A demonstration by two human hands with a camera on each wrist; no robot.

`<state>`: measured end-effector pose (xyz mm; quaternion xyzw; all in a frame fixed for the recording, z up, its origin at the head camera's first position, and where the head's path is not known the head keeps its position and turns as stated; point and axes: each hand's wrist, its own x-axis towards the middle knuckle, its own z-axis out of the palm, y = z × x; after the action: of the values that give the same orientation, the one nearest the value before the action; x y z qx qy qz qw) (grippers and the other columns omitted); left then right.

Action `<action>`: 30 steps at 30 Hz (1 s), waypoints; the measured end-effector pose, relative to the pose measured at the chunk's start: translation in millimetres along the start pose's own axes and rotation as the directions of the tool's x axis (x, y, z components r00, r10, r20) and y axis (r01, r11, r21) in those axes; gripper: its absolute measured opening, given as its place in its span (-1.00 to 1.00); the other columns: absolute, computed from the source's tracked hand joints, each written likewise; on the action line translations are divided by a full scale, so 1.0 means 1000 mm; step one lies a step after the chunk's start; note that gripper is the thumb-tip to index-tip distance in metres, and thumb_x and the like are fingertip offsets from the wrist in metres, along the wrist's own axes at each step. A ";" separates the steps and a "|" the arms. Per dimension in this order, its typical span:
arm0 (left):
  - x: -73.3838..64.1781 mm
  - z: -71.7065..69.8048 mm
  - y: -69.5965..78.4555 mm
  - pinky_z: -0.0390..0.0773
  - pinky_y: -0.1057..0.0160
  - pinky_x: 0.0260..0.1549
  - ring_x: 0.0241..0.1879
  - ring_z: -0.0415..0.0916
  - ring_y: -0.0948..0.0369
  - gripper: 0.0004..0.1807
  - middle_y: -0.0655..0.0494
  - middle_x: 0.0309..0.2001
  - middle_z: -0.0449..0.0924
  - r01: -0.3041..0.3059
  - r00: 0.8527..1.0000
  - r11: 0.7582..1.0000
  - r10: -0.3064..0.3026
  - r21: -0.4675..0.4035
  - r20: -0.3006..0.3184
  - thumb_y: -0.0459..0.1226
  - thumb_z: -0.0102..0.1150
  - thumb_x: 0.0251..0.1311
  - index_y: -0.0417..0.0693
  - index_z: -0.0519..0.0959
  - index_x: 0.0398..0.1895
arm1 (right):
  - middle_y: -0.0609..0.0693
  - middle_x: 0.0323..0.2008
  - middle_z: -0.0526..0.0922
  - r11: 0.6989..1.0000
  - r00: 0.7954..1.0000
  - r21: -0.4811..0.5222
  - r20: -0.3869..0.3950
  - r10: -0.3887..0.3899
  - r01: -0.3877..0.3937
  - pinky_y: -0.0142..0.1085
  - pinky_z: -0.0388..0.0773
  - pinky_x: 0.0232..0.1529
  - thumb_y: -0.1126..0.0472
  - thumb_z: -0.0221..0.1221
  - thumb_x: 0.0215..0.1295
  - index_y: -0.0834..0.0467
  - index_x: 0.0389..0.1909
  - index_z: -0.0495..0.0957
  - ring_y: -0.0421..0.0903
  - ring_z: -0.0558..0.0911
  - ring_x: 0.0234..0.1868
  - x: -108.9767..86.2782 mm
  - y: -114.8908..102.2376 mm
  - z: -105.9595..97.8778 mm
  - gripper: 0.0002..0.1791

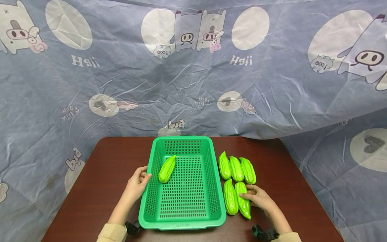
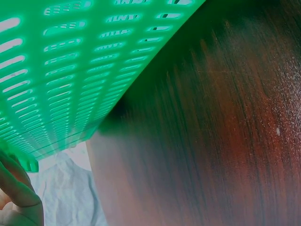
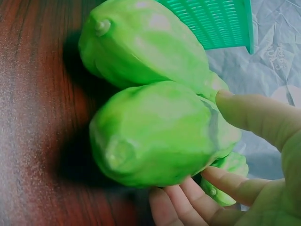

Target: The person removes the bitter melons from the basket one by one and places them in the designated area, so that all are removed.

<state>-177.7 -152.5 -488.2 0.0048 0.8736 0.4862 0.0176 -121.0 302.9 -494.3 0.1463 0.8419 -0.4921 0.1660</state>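
A green plastic basket [image 1: 183,223] with slotted walls stands on the table. My left hand [image 1: 136,183] grips its left rim; in the left wrist view only part of that hand [image 2: 21,197] shows at the lower left. Inside the basket lies one bright green bitter melon [image 1: 167,169]. My right hand [image 1: 260,199] holds another bitter melon [image 1: 243,201] right of the basket, thumb over its top and fingers along its right side. The right wrist view shows this melon [image 3: 155,136] between thumb and fingers, touching a neighbouring melon [image 3: 146,42].
Beside the held one lies a bitter melon [image 1: 231,197]. Behind these, a row of three more [image 1: 237,169] lies close together. The dark brown wooden table [image 1: 115,161] backs onto a grey-blue cartoon-print cloth [image 1: 169,84].
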 end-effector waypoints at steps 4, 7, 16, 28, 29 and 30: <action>0.000 0.000 0.000 0.35 0.32 -0.48 -0.46 0.31 0.27 -0.48 0.04 -0.25 0.41 -0.002 1.000 1.000 0.002 -0.002 0.001 -0.12 0.02 0.34 -0.11 0.27 0.29 | 0.40 0.10 0.40 1.000 1.000 0.006 -0.006 -0.012 0.012 -0.03 0.54 -0.09 0.02 0.26 0.18 0.37 0.32 0.15 0.14 0.55 -0.02 -0.001 -0.001 -0.004 -0.17; 0.000 0.000 0.000 0.34 0.33 -0.48 -0.47 0.31 0.27 -0.48 0.04 -0.25 0.41 -0.005 1.000 1.000 0.005 0.000 0.000 -0.11 0.02 0.33 -0.11 0.28 0.29 | 0.41 0.13 0.38 0.999 0.999 0.009 -0.018 -0.041 0.041 -0.04 0.53 -0.07 0.01 0.23 0.21 0.37 0.32 0.14 0.15 0.54 0.01 -0.003 -0.006 -0.009 -0.19; 0.000 0.000 0.000 0.34 0.33 -0.50 -0.50 0.30 0.27 -0.50 0.06 -0.27 0.41 -0.017 1.000 1.000 0.017 0.015 -0.002 -0.16 0.03 0.34 -0.13 0.26 0.29 | 0.37 0.21 0.33 0.991 0.990 -0.022 -0.048 -0.134 0.133 -0.05 0.50 0.01 -0.05 0.18 0.25 0.28 0.36 0.11 0.14 0.52 0.07 -0.007 -0.031 -0.021 -0.19; 0.000 -0.002 0.001 0.33 0.33 -0.50 -0.49 0.29 0.28 -0.49 0.04 -0.26 0.40 -0.016 1.000 1.000 0.015 0.013 0.012 -0.13 0.02 0.34 -0.13 0.27 0.29 | 0.26 0.17 0.38 0.976 0.974 0.020 -0.066 -0.215 0.216 -0.08 0.51 0.01 -0.12 0.15 0.25 0.18 0.34 0.20 0.14 0.50 0.10 0.000 -0.081 -0.007 -0.25; 0.000 -0.002 0.002 0.33 0.33 -0.50 -0.49 0.29 0.28 -0.49 0.04 -0.26 0.41 -0.016 1.000 1.000 0.016 0.013 0.013 -0.13 0.01 0.34 -0.14 0.27 0.29 | 0.26 0.17 0.39 0.975 0.973 0.023 -0.064 -0.220 0.222 -0.08 0.51 0.00 -0.13 0.15 0.25 0.18 0.34 0.21 0.16 0.50 0.09 0.001 -0.086 -0.005 -0.26; 0.000 -0.002 0.002 0.33 0.33 -0.50 -0.49 0.29 0.28 -0.48 0.04 -0.26 0.41 -0.018 1.000 1.000 0.018 0.015 0.013 -0.13 0.01 0.34 -0.15 0.27 0.29 | 0.24 0.16 0.41 0.974 0.973 0.029 -0.062 -0.222 0.224 -0.08 0.51 -0.01 -0.13 0.15 0.25 0.17 0.33 0.23 0.16 0.51 0.09 0.002 -0.091 -0.002 -0.27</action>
<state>-177.4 -153.2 -486.0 0.0159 0.8771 0.4797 0.0187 -160.3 262.0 -423.3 0.0682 0.8485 -0.5183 0.0822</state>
